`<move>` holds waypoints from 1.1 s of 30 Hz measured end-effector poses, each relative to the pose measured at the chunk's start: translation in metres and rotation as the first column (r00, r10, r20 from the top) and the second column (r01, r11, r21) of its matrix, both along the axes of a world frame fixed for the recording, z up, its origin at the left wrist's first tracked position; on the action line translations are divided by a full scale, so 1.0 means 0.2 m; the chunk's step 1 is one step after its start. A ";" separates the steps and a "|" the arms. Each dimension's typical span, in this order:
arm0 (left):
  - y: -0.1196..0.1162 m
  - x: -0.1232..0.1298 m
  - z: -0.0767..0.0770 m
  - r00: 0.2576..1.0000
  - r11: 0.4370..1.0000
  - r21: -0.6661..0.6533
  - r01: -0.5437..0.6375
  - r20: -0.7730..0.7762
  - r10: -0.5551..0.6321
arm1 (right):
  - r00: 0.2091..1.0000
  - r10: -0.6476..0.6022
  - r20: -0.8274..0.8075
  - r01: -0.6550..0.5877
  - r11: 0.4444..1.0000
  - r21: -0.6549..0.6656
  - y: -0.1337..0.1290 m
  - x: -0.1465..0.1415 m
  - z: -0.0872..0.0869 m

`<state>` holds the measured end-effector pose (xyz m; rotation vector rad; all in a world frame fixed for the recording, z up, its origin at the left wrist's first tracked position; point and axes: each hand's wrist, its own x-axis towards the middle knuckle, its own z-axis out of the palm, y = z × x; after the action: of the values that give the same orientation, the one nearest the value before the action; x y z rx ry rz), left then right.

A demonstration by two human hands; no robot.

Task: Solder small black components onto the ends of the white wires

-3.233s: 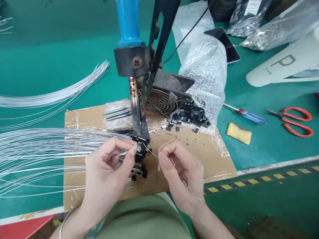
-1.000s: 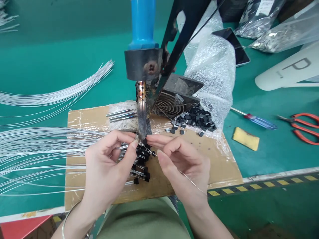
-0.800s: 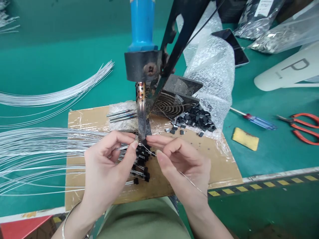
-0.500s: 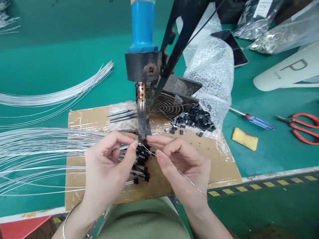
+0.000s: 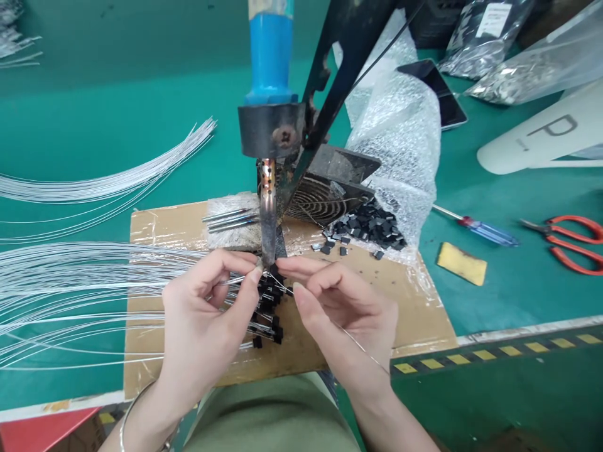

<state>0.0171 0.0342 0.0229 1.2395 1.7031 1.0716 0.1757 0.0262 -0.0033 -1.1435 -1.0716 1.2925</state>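
A soldering iron [image 5: 269, 59] with a blue handle hangs tip-down in a black clamp. Right under its tip, my left hand [image 5: 210, 320] pinches the end of a thin white wire [image 5: 234, 280]; the small part at its fingertips is mostly hidden. My right hand [image 5: 348, 314] grips a thin strand of solder wire [image 5: 360, 346] between thumb and fingers. That strand runs across the palm, and its front end reaches the iron's tip. Below the fingertips lie several black connectors [image 5: 271, 302] fixed to white wires, partly covered by my left hand.
White wires [image 5: 70, 270] spread over the left side. Cardboard [image 5: 405, 307] covers the work area. Behind it stand a fan [image 5: 320, 194] and a heap of black pieces [image 5: 367, 226]. A screwdriver [image 5: 490, 231], yellow sponge [image 5: 461, 263] and red-handled cutters [image 5: 572, 242] lie right.
The view has shifted very slightly. Both hands stay at the soldering iron's tip with nearly the same grip.
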 end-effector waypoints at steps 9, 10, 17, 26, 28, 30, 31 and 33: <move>0.00 0.00 0.00 1.000 1.000 0.005 0.003 0.007 -0.003 | 1.000 0.014 -0.021 -0.015 1.000 -0.012 0.00 0.00 0.00; 0.00 0.00 0.01 1.000 1.000 0.003 0.006 0.006 -0.006 | 1.000 0.015 -0.021 -0.015 1.000 -0.011 0.00 0.00 0.00; 0.02 0.01 0.01 1.000 1.000 0.017 0.016 -0.019 -0.016 | 1.000 0.007 -0.019 -0.007 1.000 -0.013 0.01 0.00 -0.01; 0.00 0.00 0.00 1.000 0.999 0.039 0.007 -0.010 -0.007 | 1.000 -0.014 -0.001 0.014 1.000 0.009 0.00 0.00 -0.01; 0.00 0.00 0.00 1.000 0.999 0.042 0.009 0.002 -0.010 | 1.000 -0.006 0.013 0.006 1.000 0.023 0.00 0.00 -0.02; 0.01 0.00 0.01 1.000 0.999 0.041 0.011 0.009 -0.011 | 1.000 -0.001 0.030 0.000 0.999 0.036 0.00 0.00 -0.02; 0.01 0.00 0.01 1.000 0.999 0.041 0.013 0.010 -0.013 | 0.999 -0.002 0.041 0.000 0.999 0.043 0.00 -0.01 -0.02; 0.01 0.00 0.01 1.000 0.999 0.045 0.012 0.013 -0.013 | 0.998 -0.002 0.064 -0.002 0.998 0.063 0.00 -0.01 -0.02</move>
<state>0.0180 0.0363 0.0247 1.2667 1.6674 1.1135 0.1740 0.0261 -0.0071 -1.1438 -1.1513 1.2213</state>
